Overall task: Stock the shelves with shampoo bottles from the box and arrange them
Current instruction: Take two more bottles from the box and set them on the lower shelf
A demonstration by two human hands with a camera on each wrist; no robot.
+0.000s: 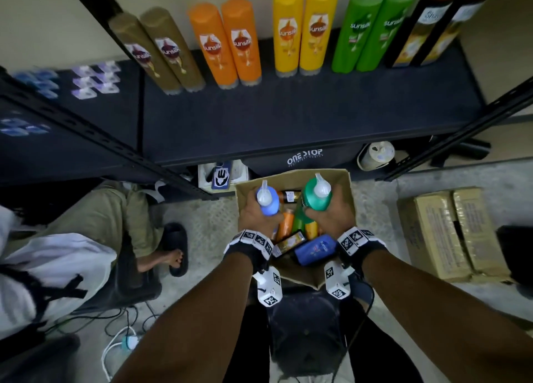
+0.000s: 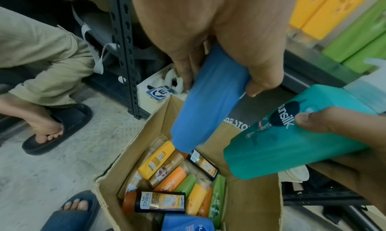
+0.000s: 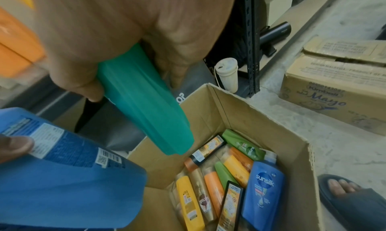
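Lifting two pump bottles over the box (image 1: 331,180), the head view shows left hand (image 1: 256,215) around the blue bottle (image 1: 268,199), right hand (image 1: 331,216) around the teal bottle (image 1: 315,195); swinging both up, they could topple bottles on the shelf (image 1: 288,117). Left wrist: fingers (image 2: 263,79) wrapped tightly round blue. Right wrist: fingers (image 3: 87,85) clasp teal, so slipping seems unlikely.

wrists: black bands (image 1: 249,252), white tag blocks | arms: bare | feet: blue slides (image 3: 355,200)
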